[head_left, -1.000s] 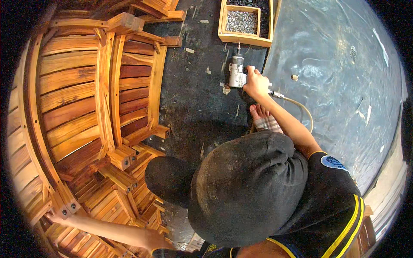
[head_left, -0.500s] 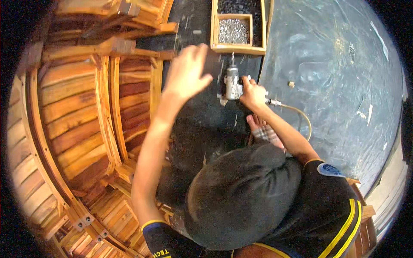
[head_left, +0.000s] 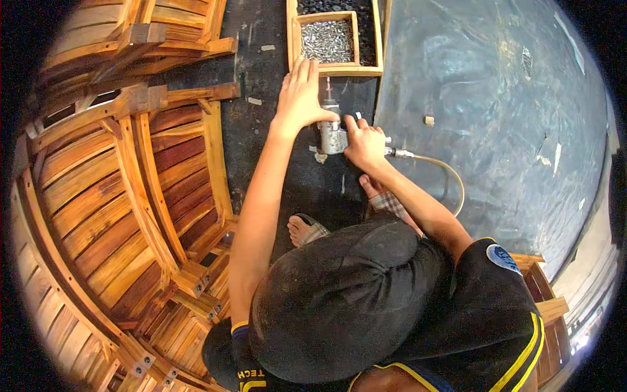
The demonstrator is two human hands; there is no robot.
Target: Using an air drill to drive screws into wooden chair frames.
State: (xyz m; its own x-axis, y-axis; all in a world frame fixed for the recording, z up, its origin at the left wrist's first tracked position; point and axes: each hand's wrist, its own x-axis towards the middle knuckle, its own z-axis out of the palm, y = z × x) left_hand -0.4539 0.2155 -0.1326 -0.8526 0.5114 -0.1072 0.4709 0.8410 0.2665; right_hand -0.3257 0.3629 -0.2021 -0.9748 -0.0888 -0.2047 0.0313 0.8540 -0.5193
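Drill we're already gripping in right hand; left hand we're holding wide, metal pieces lying in box beyond fingertips.

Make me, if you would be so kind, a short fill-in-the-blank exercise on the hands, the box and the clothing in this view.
1. While the left hand has its fingers extended, the grey power tool is gripped by the person's ____ hand.
2. Small metal pieces lie in the inner compartment of a box made of ____.
3. The stripes on the black shirt are ____ in colour.

Missing words: right; wood; yellow.
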